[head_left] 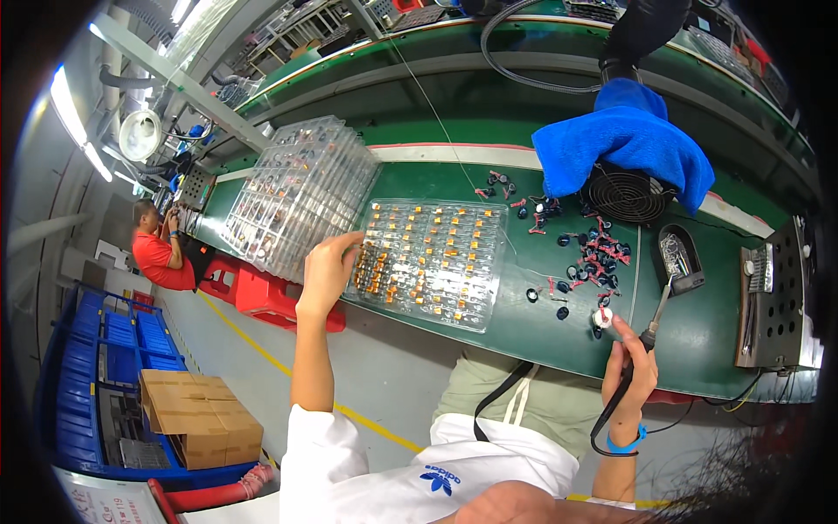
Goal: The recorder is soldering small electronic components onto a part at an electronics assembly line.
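My left hand (327, 271) reaches over the left edge of a clear plastic tray (493, 306), thumb and index finger pinched together. Whatever is between those fingertips is too small to make out. Rows of small orange-tabbed parts (419, 253) fill the tray. On the right, my right hand (635, 371) is closed round a soldering iron (649, 339), its tip pointing away toward a black dish (690, 279). A small white round part with red wire (602, 318) is by my right index fingertip. Beyond it lie several loose black round parts with red wires (598, 253).
Left of the tray rises a tall stack of filled clear trays (301, 188). A fan (627, 194) under a blue cloth (624, 140) stands at the back. A perforated metal box (786, 297) sits at the right end. Another person (166, 249) sits far left, near red stools (262, 293).
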The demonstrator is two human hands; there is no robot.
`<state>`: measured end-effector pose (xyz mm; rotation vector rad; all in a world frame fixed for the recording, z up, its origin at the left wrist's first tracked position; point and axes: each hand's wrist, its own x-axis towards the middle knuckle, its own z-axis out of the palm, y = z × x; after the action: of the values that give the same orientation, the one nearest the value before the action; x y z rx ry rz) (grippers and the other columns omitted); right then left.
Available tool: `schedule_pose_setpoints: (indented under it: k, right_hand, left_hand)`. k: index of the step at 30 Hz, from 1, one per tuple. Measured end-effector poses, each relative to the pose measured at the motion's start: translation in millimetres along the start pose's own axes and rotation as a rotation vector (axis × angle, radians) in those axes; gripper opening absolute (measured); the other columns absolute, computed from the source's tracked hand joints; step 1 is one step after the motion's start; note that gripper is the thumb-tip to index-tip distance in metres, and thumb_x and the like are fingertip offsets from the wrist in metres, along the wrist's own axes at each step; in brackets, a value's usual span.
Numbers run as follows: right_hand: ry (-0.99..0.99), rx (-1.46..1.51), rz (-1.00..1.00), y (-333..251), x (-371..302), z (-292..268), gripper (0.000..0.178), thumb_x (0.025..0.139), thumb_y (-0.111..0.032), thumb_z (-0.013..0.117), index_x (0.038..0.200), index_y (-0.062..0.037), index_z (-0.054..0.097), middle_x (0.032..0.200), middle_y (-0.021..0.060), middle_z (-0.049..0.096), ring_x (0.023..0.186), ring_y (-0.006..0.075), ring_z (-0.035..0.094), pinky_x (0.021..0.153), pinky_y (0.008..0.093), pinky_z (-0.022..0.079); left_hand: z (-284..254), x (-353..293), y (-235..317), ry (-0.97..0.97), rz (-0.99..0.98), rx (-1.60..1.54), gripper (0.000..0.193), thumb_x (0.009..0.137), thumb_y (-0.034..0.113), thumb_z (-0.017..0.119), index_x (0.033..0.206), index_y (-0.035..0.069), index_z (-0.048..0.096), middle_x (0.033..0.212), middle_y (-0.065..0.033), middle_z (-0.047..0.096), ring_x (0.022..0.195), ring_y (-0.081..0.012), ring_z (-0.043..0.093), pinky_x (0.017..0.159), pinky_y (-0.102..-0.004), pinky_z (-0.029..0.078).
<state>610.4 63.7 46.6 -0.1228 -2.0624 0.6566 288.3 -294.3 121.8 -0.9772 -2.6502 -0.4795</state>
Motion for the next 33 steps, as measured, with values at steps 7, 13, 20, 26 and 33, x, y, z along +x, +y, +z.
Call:
schedule_pose_setpoints:
  k: [7,13,20,26,33]
  right_hand:
    - [0.003,0.023,0.007,0,1,-1,0.035,0.091,0.012,0.062,0.123,-0.0013,0.056,0.114,0.0172,0.074,0.079,0.0199,0.064,0.062,0.027,0.048]
    - [0.026,0.096,-0.015,0,5,-1,0.034,0.091,0.011,0.062,0.122,-0.0012,0.054,0.112,0.0195,0.075,0.078,0.0247,0.069,0.065,0.0294,0.051]
    - [-0.059,0.096,0.012,3,-2,-24,0.032,0.094,0.007,0.061,0.122,-0.0035,0.05,0.107,0.0199,0.076,0.07,0.0234,0.072,0.064,0.0302,0.055]
    - [0.007,0.181,0.001,17,-17,-34,0.045,0.105,-0.029,0.056,0.143,-0.0062,0.045,0.099,0.0189,0.076,0.048,0.014,0.053,0.049,0.0261,0.046]
    - [0.109,0.187,0.105,17,-32,-42,0.059,0.1,-0.05,0.059,0.121,0.0045,0.064,0.075,0.0116,0.07,0.054,0.0173,0.055,0.051,0.0307,0.046]
  left_hand:
    - [5,8,-4,-0.018,-0.081,-0.201,0.023,0.087,-0.005,0.071,0.11,-0.005,0.069,0.098,-0.0151,0.075,0.088,-0.0203,0.075,0.077,-0.0306,0.059]
    - [24,9,79,0.071,-0.149,-0.975,0.029,0.084,-0.017,0.068,0.111,-0.007,0.068,0.106,-0.014,0.07,0.094,-0.0187,0.071,0.085,-0.0294,0.06]
    - [82,12,212,-0.249,0.182,-1.278,0.021,0.082,-0.018,0.071,0.1,-0.006,0.073,0.111,-0.0147,0.064,0.101,-0.0197,0.066,0.086,-0.0303,0.058]
    - [97,21,253,-0.41,0.25,-1.295,0.021,0.088,-0.014,0.066,0.106,-0.005,0.073,0.113,-0.0139,0.063,0.102,-0.0186,0.065,0.084,-0.0277,0.056]
    - [103,19,269,-0.45,0.157,-1.24,0.02,0.092,-0.01,0.065,0.11,-0.005,0.072,0.115,-0.0118,0.063,0.1,-0.0155,0.064,0.085,-0.0259,0.054]
